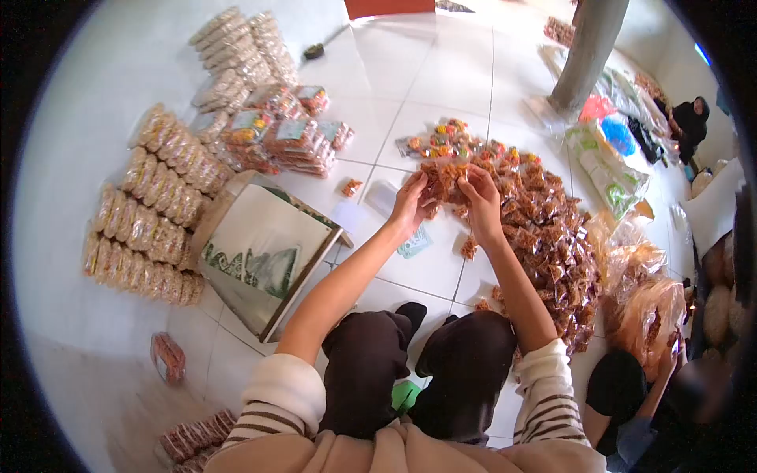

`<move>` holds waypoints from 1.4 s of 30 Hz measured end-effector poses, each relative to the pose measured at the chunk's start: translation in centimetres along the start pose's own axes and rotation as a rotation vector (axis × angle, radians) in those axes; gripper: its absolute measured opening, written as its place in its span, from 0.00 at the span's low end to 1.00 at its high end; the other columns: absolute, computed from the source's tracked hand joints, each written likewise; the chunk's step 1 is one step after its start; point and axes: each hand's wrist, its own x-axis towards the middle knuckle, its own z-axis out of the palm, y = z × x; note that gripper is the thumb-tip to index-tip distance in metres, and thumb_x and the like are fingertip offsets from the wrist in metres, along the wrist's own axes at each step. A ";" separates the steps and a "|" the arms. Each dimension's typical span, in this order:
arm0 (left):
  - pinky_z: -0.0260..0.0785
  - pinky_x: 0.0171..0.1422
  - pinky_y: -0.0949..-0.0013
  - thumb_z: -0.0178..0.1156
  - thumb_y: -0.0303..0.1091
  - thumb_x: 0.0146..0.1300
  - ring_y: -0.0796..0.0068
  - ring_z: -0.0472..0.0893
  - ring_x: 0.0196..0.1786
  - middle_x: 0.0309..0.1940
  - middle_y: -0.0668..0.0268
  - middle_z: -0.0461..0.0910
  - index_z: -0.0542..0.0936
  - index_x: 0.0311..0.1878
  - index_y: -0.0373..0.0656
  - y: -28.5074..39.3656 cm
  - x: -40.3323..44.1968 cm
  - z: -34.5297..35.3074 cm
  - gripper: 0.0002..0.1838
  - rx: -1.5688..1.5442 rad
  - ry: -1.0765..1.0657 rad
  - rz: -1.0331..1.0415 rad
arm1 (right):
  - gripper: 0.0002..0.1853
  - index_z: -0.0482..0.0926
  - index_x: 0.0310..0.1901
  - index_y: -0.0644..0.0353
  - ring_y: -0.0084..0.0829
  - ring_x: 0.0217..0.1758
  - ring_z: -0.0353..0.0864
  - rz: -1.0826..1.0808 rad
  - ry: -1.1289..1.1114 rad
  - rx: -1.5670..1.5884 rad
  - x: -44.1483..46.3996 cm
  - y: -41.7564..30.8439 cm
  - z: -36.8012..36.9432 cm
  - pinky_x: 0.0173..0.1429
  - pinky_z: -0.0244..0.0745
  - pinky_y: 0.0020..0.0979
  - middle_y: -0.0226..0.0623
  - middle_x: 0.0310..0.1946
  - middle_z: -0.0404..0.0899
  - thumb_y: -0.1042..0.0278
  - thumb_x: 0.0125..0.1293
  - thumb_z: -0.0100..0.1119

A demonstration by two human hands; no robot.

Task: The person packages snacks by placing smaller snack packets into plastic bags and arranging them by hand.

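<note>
Between my two hands, above the tiled floor, is a clear plastic bag of brown snacks (445, 176). My left hand (409, 203) grips its left side, fingers closed on the plastic. On the opposite side my right hand (482, 197) pinches the bag with thumb and fingers. A large heap of small brown snack packets (544, 244) spreads on the floor to the right of my hands. Just beyond the bag lie packets with yellow and red labels (448, 140). Pale green printed labels (415, 241) rest on the tiles below my left hand.
A low worn table (264, 229) stands at my left. Behind it are stacked long snack packs (150, 213) and piled labelled bags (296, 142). At right are plastic sacks (643, 292), a pillar (591, 55), and a co-worker's hand (666, 359). Another person (691, 126) sits farther back.
</note>
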 end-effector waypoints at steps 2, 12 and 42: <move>0.65 0.44 0.71 0.47 0.48 0.63 0.79 0.73 0.44 0.43 0.71 0.74 0.68 0.53 0.51 2.2 -1.9 1.9 0.18 -0.061 -0.050 0.090 | 0.17 0.68 0.50 0.63 0.21 0.42 0.72 -0.055 -0.060 -0.023 0.0 -2.2 3.0 0.48 0.68 0.23 0.31 0.38 0.73 0.73 0.59 0.55; 0.61 0.50 0.71 0.51 0.53 0.59 0.81 0.73 0.39 0.36 0.71 0.74 0.67 0.47 0.48 8.5 -9.9 -1.5 0.21 0.080 0.125 0.451 | 0.27 0.53 0.65 0.53 0.34 0.54 0.65 -0.171 -0.372 -0.303 -4.9 -1.8 15.3 0.60 0.58 0.30 0.45 0.51 0.66 0.61 0.66 0.45; 0.59 0.52 0.58 0.59 0.35 0.54 0.62 0.64 0.52 0.41 0.64 0.70 0.74 0.41 0.47 0.7 -24.1 -31.9 0.11 1.629 0.930 0.416 | 0.26 0.70 0.52 0.67 0.23 0.39 0.73 0.063 0.065 -0.517 -11.0 25.2 21.3 0.45 0.68 0.24 0.34 0.39 0.76 0.66 0.51 0.64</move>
